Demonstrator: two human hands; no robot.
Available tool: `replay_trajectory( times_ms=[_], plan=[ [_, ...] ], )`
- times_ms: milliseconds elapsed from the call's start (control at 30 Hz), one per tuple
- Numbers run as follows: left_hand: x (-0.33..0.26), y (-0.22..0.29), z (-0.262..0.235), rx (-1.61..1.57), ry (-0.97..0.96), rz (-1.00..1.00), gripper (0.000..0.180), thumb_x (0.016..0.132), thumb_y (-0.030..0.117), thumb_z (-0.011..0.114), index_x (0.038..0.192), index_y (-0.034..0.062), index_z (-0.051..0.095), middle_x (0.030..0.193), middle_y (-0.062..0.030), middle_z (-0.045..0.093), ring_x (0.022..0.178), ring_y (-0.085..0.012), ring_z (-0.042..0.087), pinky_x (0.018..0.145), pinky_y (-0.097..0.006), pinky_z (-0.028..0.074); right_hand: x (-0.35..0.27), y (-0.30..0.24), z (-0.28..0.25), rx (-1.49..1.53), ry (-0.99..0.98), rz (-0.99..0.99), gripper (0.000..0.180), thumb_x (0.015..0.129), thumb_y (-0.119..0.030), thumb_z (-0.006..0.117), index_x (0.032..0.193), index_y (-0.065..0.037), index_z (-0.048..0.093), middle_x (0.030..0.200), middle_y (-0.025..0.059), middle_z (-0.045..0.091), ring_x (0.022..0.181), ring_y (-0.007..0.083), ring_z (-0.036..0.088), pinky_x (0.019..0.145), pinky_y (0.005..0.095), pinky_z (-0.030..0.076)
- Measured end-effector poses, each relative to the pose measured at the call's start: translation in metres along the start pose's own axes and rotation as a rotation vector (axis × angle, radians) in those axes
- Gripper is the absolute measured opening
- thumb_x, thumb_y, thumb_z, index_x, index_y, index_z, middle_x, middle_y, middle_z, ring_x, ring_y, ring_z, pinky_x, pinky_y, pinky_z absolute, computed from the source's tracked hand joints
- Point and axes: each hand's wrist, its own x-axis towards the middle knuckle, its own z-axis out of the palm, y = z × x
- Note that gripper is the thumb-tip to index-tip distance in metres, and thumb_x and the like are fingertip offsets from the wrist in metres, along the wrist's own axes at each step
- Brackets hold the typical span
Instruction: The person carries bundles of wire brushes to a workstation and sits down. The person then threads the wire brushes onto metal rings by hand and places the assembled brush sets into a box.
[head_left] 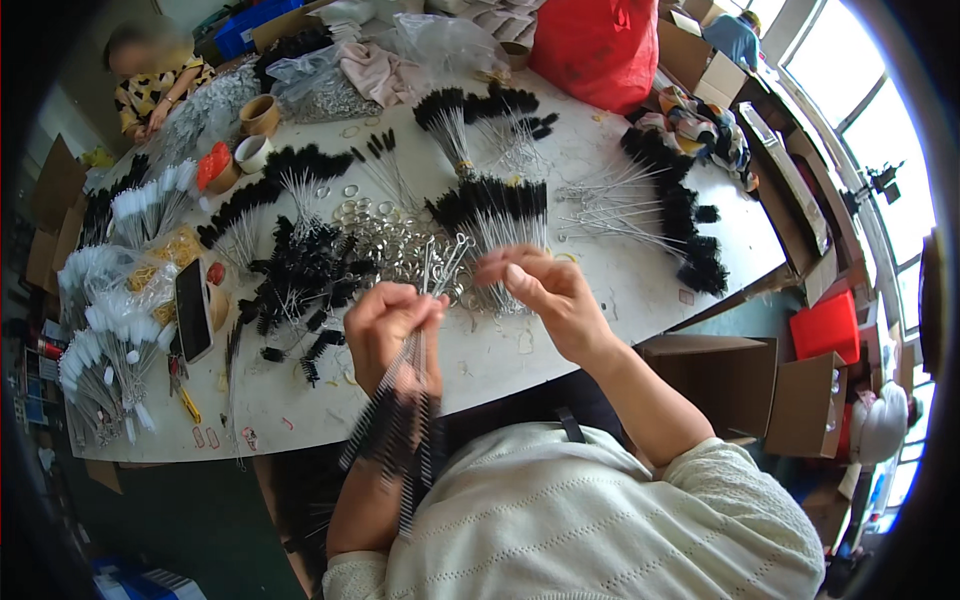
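Closed around a small bunch of wire brushes (408,445), my left hand (376,328) is over the front edge of the table. The black bristle ends hang down past my wrist, and the looped wire ends stick up above my fingers. To its right, my right hand (560,305) is raised with thumb and fingers apart; its fingertips are blurred, and nothing shows in them. Just beyond my hands lies a heap of metal rings (385,232). Beside the rings rests a bundle of black brushes (495,208), and left of them spreads a pile of short black brushes (300,262).
White-tipped brushes (110,355) crowd the table's left side near a phone (193,310) and a yellow cutter (190,405). More black brushes (680,210) lie right. A red bag (597,55) stands at the back. Another person (155,85) sits far left. Cardboard boxes (715,385) stand right.
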Motion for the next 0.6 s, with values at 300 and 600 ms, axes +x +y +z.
replay_trajectory(
  times_ms=[300, 600],
  plan=[
    [-0.044, -0.012, 0.033, 0.11, -0.29, 0.321, 0.034, 0.078, -0.007, 0.064, 0.112, -0.0026, 0.058, 0.116, -0.0116, 0.042, 0.094, -0.0231, 0.057, 0.078, -0.03, 0.051, -0.007, 0.016, 0.008, 1.082, 0.093, 0.418, 0.017, 0.094, -0.022, 0.052, 0.097, -0.007, 0.058, 0.077, -0.0015, 0.06, 0.07, 0.0098, 0.056, 0.068, 0.0215, 0.048],
    [-0.084, -0.026, -0.007, -0.003, -0.535, -0.243, 0.027, 0.087, 0.013, 0.061, 0.112, 0.0025, 0.057, 0.072, -0.007, 0.061, 0.054, -0.0125, 0.058, 0.051, -0.024, 0.047, -0.035, 0.032, -0.045, -1.985, -0.784, 0.112, 0.008, 0.074, -0.008, 0.057, 0.078, -0.006, 0.064, 0.071, 0.0087, 0.061, 0.076, 0.0227, 0.064, 0.063, 0.0371, 0.046]
  ],
)
